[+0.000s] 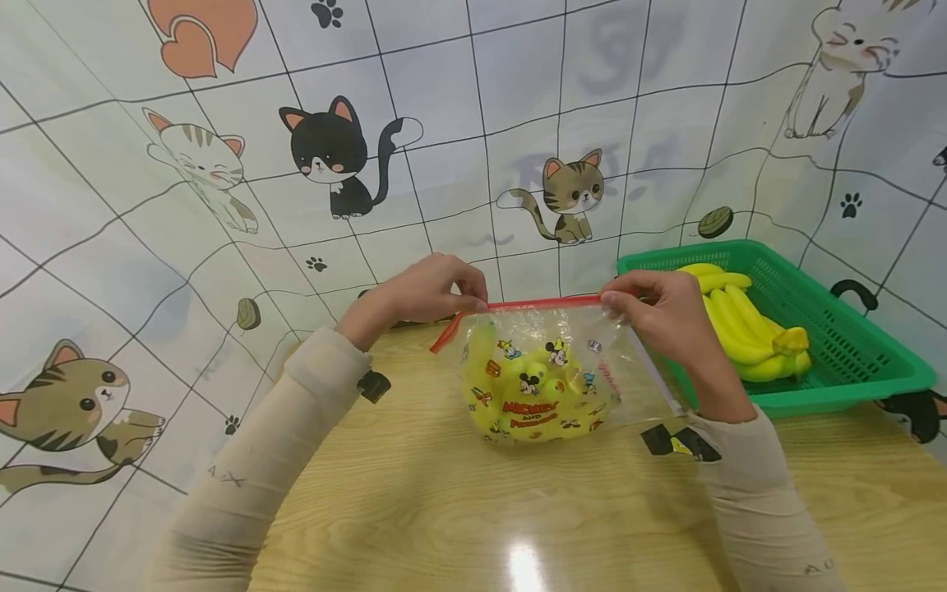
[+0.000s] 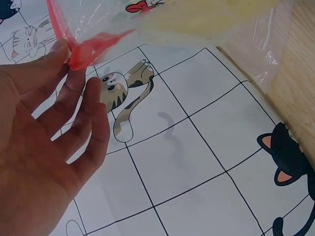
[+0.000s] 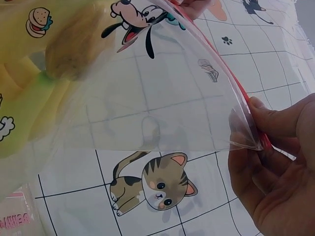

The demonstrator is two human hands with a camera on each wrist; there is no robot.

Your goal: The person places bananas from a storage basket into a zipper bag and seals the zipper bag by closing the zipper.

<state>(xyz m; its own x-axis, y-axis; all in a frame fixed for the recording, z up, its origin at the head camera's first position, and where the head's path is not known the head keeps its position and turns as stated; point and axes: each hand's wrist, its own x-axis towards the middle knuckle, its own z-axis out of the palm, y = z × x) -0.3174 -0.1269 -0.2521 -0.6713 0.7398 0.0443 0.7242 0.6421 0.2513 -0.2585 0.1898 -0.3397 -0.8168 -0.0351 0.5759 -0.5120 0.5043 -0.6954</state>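
Both sleeves frame the worktop [image 1: 459, 510]. Left hand [image 1: 422, 296] and right hand [image 1: 662, 316] pinch the zip bag [image 1: 547, 378] seal. Closing seems underway; fingers must press along.

The bag [image 1: 551, 374] sits on the table [image 1: 444, 510], bananas [image 1: 518, 395] inside; the basket [image 1: 851, 345] stands to its right.

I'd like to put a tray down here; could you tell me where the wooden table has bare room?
Free: the near wooden table in front of the clear cartoon-print zip bag of bananas, between the two sleeves. Crowded: the right, where the green plastic basket holds yellow bananas, beside the right hand.
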